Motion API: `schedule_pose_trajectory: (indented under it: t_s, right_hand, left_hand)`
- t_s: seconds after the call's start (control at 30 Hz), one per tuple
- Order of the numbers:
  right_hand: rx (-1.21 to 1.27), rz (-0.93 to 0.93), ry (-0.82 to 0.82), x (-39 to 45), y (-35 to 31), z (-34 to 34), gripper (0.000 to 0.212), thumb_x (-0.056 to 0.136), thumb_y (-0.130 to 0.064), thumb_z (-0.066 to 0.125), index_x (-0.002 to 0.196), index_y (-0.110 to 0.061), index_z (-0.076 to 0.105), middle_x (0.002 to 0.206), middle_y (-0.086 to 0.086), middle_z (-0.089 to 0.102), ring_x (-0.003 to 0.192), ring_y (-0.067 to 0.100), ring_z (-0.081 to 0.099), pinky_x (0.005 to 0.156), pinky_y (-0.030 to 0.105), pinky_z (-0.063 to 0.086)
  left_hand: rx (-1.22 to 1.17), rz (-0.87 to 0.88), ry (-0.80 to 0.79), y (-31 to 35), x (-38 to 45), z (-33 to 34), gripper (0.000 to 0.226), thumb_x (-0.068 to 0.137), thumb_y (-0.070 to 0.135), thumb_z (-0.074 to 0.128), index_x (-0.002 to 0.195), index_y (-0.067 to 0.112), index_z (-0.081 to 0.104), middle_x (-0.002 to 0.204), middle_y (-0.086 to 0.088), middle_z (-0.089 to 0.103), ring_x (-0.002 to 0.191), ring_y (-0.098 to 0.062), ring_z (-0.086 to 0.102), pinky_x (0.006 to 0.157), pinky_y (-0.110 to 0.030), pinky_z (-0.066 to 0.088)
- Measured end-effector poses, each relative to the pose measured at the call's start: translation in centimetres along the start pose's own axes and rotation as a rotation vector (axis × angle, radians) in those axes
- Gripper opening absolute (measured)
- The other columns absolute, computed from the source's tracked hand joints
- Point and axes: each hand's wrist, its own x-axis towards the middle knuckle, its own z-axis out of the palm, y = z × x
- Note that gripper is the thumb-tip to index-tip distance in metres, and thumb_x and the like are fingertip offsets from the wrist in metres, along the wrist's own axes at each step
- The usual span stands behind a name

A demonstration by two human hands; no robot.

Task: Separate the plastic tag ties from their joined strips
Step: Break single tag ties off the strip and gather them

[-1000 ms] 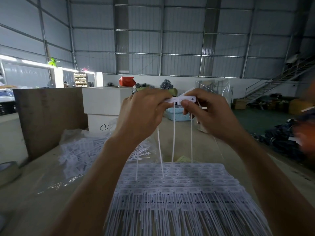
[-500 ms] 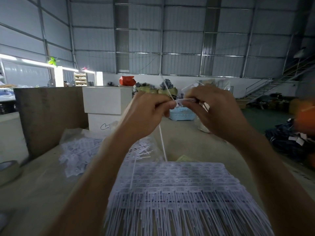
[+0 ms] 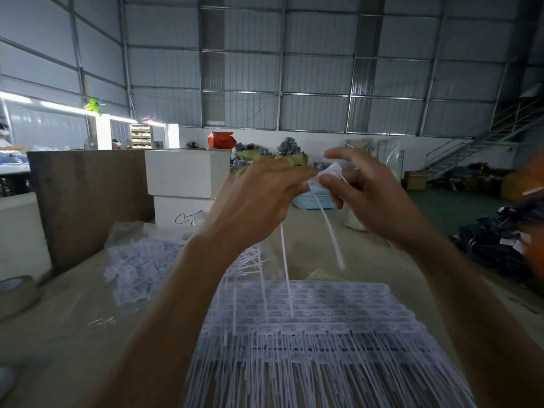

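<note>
The fingers (image 3: 325, 181) of the right hand (image 3: 374, 201) pinch the white heads of the tag ties (image 3: 326, 175), thumb against them, while its forefinger sticks out straight above. The left hand (image 3: 256, 201) meets them from the other side, its fingertips pinching the same small bunch. Two thin tails hang down from the bunch: one drops nearly straight from under the left hand, the other slants down to the right and is blurred.

Below the hands, on the tabletop (image 3: 59, 334), lies a broad stack of joined strips (image 3: 309, 334), heads in rows and tails fanning toward the viewer. To its left a clear plastic bag (image 3: 138, 260) holds a loose heap of white ties; how many cannot be counted. A roll of tape (image 3: 16, 293) sits at the tabletop's left edge. Farther back stand a brown board (image 3: 88, 201), two stacked white boxes (image 3: 185, 184) and one pale blue basket (image 3: 312, 198), its contents not discernible.
</note>
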Motion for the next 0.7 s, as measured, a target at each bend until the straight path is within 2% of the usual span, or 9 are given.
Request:
schedule_pose_trajectory:
  t_s: [0.07,0.13,0.23,0.3,0.37,0.43,0.53,0.6,0.7]
  right_hand:
    - [-0.046,-0.039,-0.033,0.0,0.0,-0.3,0.015,0.1,-0.019,0.059,0.106,-0.008,0.068,0.057,-0.002,0.06,0.049,0.003,0.051,0.056,0.016,0.04]
    - [-0.113,-0.054,-0.081,0.0,-0.1,-0.4,0.014,0.1,-0.019,0.058,0.099,-0.01,0.069,0.056,-0.003,0.059,0.048,0.004,0.051,0.056,0.014,0.038]
    - [-0.139,-0.032,-0.087,0.0,0.1,-0.3,0.012,0.102,-0.023,0.055,0.102,-0.015,0.064,0.055,-0.003,0.059,0.046,0.003,0.05,0.051,0.01,0.034]
    - [-0.109,0.005,-0.071,-0.1,0.2,0.0,0.013,0.103,-0.024,0.052,0.105,-0.015,0.062,0.051,-0.003,0.056,0.041,0.004,0.047,0.047,0.01,0.033]
    - [-0.028,0.059,-0.057,-0.1,0.2,0.2,0.013,0.104,-0.02,0.049,0.112,-0.018,0.06,0.047,-0.001,0.043,0.039,0.007,0.036,0.044,0.016,0.03]
    - [0.084,0.103,-0.059,-0.1,-0.2,0.2,0.024,0.106,-0.013,0.044,0.12,-0.025,0.058,0.053,0.004,0.032,0.043,0.012,0.028,0.042,0.02,0.026]
    - [0.175,0.097,-0.086,-0.2,-0.8,0.2,0.032,0.107,-0.01,0.039,0.12,-0.029,0.061,0.055,-0.004,0.036,0.045,0.003,0.028,0.042,0.013,0.027]
    - [0.189,0.106,-0.113,-0.3,-0.9,0.2,0.027,0.107,-0.016,0.042,0.114,-0.029,0.064,0.055,-0.01,0.041,0.045,0.001,0.033,0.043,0.014,0.029]
    - [0.245,0.163,-0.161,-0.4,-1.0,0.4,0.022,0.106,-0.033,0.045,0.106,-0.026,0.066,0.059,-0.007,0.044,0.048,0.005,0.034,0.041,0.021,0.028]
  left_hand:
    - [0.06,0.037,-0.014,0.2,0.1,0.0,0.034,0.098,0.017,0.052,0.128,0.027,0.064,0.108,-0.004,0.068,0.099,-0.03,0.062,0.071,-0.042,0.05]
    - [0.118,0.066,-0.026,0.3,0.1,0.1,0.036,0.095,0.014,0.049,0.125,0.025,0.066,0.099,-0.005,0.064,0.092,-0.031,0.061,0.064,-0.036,0.041]
    - [0.089,0.061,-0.012,0.1,0.0,0.4,0.03,0.095,0.015,0.056,0.122,0.023,0.068,0.1,-0.002,0.065,0.094,-0.027,0.061,0.067,-0.032,0.039]
    - [0.022,0.007,-0.01,0.0,0.0,0.6,0.032,0.095,0.023,0.061,0.127,0.027,0.065,0.113,0.004,0.067,0.104,-0.021,0.061,0.075,-0.033,0.045]
    - [-0.046,-0.051,-0.01,-0.2,0.1,0.8,0.037,0.093,0.032,0.065,0.129,0.03,0.061,0.12,0.005,0.068,0.105,-0.016,0.06,0.084,-0.035,0.049]
    - [-0.094,-0.075,0.015,-0.2,0.2,0.9,0.033,0.088,0.036,0.072,0.119,0.029,0.062,0.107,0.004,0.07,0.091,-0.014,0.061,0.079,-0.035,0.054]
    - [-0.13,-0.066,0.04,-0.2,0.3,1.0,0.027,0.083,0.036,0.076,0.101,0.022,0.06,0.092,0.006,0.067,0.08,-0.014,0.06,0.071,-0.038,0.054]
    - [-0.138,-0.05,0.045,-0.2,0.3,1.1,0.028,0.082,0.036,0.077,0.097,0.02,0.059,0.088,0.007,0.065,0.078,-0.014,0.058,0.069,-0.038,0.053]
    - [-0.13,-0.016,0.05,-0.3,0.3,1.2,0.028,0.082,0.037,0.077,0.096,0.019,0.059,0.086,0.009,0.063,0.076,-0.013,0.056,0.067,-0.039,0.053]
